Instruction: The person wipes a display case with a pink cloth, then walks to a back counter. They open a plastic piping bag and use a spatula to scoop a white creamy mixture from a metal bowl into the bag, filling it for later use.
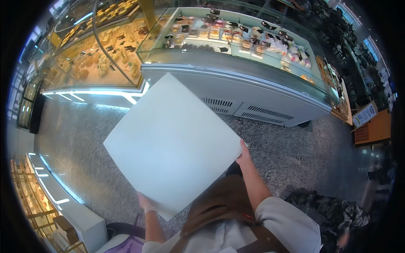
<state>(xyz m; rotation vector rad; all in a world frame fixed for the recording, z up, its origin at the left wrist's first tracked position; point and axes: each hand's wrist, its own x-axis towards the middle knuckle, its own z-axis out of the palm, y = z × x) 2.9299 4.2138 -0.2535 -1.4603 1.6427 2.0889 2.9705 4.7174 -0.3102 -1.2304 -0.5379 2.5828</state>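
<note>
A large white square board or flat box (pixel 171 142) spans the middle of the view, one corner pointing away from me. My right hand (pixel 243 154) grips its right corner, with the thumb along the edge. At the near left edge, my left hand (pixel 145 202) holds the other side; most of its fingers are hidden underneath. A brown apron (pixel 215 202) covers my front below the board. What lies under the board cannot be seen.
Ahead stands a glass-fronted chilled display case (pixel 234 85) with packaged food. Left of it is a lit bakery display (pixel 95 63). A white counter (pixel 82 208) with lit shelving is near left. A tilted sign (pixel 364 114) stands right. Another person's patterned clothing (pixel 329 210) shows behind right.
</note>
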